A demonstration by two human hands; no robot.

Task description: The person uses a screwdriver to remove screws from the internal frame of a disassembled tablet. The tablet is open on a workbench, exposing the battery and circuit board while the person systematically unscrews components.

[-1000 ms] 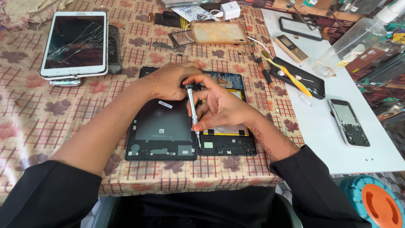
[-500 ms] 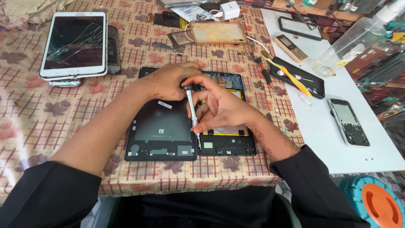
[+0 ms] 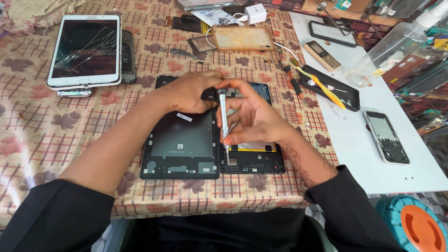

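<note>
Since the earlier frame, little has shifted: right hand (image 3: 254, 116) still grips the slim silver screwdriver (image 3: 223, 119), tip down on the opened black tablet (image 3: 186, 144). Left hand (image 3: 189, 92) presses, fingers curled, on the tablet's upper edge

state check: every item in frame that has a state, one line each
opened tablet: back cover off, insides exposed, flat on tablecloth
silver screwdriver: upright, tip down on tablet's lower edge
right hand: gripping the screwdriver
left hand: pressing on tablet's top edge
white tablet: screen cracked, dark
small phone: lying flat on white board
</note>
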